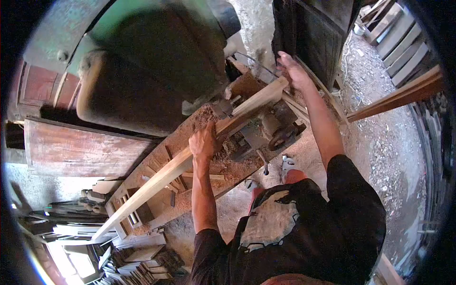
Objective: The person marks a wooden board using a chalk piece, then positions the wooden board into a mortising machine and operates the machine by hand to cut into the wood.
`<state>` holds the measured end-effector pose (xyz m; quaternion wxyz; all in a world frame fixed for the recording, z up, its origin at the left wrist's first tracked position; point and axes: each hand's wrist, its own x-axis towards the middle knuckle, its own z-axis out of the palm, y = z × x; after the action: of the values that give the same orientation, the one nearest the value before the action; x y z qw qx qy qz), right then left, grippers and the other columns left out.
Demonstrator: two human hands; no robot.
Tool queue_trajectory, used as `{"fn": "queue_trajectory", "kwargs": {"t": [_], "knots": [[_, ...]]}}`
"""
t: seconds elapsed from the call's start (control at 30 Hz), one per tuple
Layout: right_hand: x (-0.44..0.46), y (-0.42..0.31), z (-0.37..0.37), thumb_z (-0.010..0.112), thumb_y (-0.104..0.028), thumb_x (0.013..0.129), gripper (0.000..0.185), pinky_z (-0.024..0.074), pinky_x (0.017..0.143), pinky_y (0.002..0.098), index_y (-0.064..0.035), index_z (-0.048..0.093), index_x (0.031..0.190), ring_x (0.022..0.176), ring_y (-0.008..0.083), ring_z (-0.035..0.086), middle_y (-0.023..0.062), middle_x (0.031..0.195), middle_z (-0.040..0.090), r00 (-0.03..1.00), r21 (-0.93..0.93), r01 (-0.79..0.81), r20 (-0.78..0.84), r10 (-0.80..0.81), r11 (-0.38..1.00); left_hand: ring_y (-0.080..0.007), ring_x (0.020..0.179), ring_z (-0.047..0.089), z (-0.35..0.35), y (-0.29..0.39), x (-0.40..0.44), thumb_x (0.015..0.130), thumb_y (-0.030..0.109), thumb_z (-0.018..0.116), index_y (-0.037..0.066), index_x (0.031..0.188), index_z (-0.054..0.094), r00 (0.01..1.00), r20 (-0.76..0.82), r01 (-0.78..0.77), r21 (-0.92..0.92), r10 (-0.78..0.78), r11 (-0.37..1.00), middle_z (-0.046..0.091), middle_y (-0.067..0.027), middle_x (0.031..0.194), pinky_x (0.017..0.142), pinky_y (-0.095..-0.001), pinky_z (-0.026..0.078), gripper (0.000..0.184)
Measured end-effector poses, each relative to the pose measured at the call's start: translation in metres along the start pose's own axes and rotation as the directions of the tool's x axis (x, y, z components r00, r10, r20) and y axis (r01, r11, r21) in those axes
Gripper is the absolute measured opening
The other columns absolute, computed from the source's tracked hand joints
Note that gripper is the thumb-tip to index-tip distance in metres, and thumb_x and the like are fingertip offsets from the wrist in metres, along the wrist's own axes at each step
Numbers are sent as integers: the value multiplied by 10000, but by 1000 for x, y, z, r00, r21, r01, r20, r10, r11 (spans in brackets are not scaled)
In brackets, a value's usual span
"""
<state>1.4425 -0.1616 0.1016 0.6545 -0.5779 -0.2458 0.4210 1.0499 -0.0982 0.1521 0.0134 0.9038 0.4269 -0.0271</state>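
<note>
A long, pale wooden beam [166,175] runs diagonally from the lower left to the upper right, over a sawdust-covered workbench [232,176]. My left hand [203,141] grips it near the middle, fingers bent over its far side. At the beam's upper right end is my right hand [293,71], its fingers stretched out and the palm close to the end face. Whether that palm touches the wood I cannot tell. Beneath the beam sits a metal mechanism with a round handwheel [280,137] and a lever [263,161].
A large green machine housing [156,61] looms above the bench. Small wood strips [202,176] lie among the shavings. A brown plank [396,94] juts in from the right. Stacked boards [137,268] stand at lower left, and a dark door [318,38] is at the top.
</note>
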Motion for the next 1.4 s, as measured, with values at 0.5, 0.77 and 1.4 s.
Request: {"fn": "queue_trajectory", "kwargs": {"t": [0.5, 0.77, 1.4], "knots": [[37, 70, 6, 527, -559, 1042, 686, 367, 1153, 406, -76, 466, 1526, 1378, 212, 461, 57, 1546, 484, 993, -202, 105, -32, -114, 974, -419, 780, 719, -11, -1, -3, 801, 488, 816, 151, 1094, 588, 992, 106, 71, -51, -65, 996, 732, -181, 865, 658, -527, 550, 502], [48, 61, -21, 588, -590, 996, 701, 370, 1128, 386, -136, 488, 1520, 1307, 201, 495, 29, 1538, 491, 996, -147, 71, -44, -78, 987, -401, 767, 722, -6, -10, -5, 802, 464, 815, 149, 1084, 581, 997, 75, 36, -58, -32, 998, 730, -177, 844, 652, -520, 552, 482], [16, 49, 17, 464, -603, 1046, 770, 249, 1230, 392, -39, 391, 1566, 1479, 223, 356, 111, 1627, 380, 998, -261, 66, 23, -62, 963, -404, 786, 727, 1, -13, -4, 786, 506, 814, 132, 1116, 589, 996, 83, 35, -21, -33, 999, 733, -175, 826, 665, -508, 564, 546]]}}
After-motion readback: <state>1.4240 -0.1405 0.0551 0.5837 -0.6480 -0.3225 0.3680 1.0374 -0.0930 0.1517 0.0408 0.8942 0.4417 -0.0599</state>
